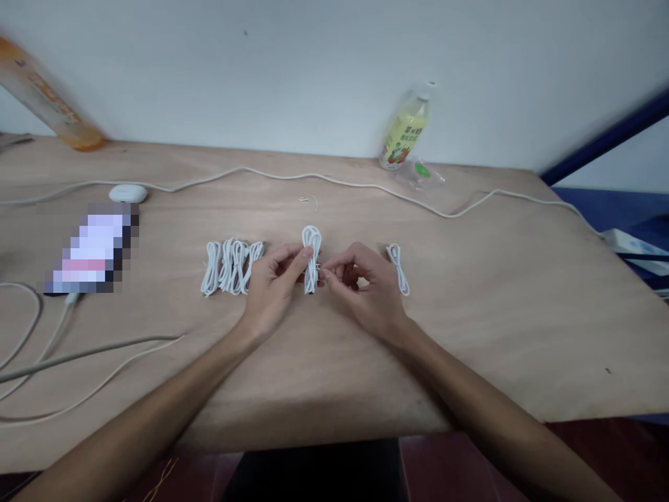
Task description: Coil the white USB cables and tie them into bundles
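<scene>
A coiled white cable point(311, 259) stands nearly upright above the table, gripped around its middle by my left hand point(279, 275), thumb across the front. From its right side stick the short ends of a thin white twist tie point(318, 266). My right hand point(366, 279) is closed in a pinch at those ends, close beside the coil; its fingertips partly hide the tie. Several similar white cable bundles point(230, 267) lie side by side just left of my left hand, which partly covers the last one. One more cable bundle point(398, 269) lies right of my right hand.
Small loose white ties point(309, 202) lie behind the held coil. A long white cord point(313, 176) crosses the back of the table. A phone point(88, 251), a white earbud case point(128, 193) and an orange bottle point(57, 104) are left; a yellow-green bottle point(405, 132) stands back right.
</scene>
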Motion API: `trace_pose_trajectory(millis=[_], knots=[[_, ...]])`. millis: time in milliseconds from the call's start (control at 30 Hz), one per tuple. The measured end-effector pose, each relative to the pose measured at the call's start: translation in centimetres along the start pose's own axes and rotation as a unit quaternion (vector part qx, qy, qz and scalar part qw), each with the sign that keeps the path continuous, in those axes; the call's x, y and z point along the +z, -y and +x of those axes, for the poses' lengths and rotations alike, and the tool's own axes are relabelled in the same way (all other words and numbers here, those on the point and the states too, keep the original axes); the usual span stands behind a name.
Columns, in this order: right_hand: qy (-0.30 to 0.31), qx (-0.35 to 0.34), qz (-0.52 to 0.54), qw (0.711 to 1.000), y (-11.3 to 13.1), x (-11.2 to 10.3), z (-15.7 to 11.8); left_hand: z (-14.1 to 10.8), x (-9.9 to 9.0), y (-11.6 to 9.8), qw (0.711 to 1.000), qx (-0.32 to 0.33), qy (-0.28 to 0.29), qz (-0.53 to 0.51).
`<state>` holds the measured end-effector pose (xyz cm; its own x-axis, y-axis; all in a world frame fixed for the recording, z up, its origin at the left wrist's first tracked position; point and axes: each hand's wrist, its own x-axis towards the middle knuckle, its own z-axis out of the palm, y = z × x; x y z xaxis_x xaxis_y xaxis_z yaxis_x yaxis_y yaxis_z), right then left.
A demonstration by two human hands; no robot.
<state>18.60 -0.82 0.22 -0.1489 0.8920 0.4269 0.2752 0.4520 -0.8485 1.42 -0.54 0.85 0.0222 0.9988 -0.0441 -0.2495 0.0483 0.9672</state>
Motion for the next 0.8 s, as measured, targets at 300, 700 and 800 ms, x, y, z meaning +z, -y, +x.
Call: trace_pose_trajectory(millis=[300, 700, 800], knots=[[-0.041, -0.051, -0.061, 0.996, 0.1, 0.2, -0.1, 0.1, 0.0, 0.8, 0.995, -0.006, 0.076, -0.062], [-0.015, 0.109, 0.117, 0.987, -0.5, 0.9, -0.2, -0.1, 0.4, -0.6, 0.98, -0.1, 0.135, -0.109], [0.005, 0.112, 0.116, 0.987, -0.1, 1.1, -0.4, -0.1, 0.2, -0.5, 0.976, -0.123, 0.14, -0.109]])
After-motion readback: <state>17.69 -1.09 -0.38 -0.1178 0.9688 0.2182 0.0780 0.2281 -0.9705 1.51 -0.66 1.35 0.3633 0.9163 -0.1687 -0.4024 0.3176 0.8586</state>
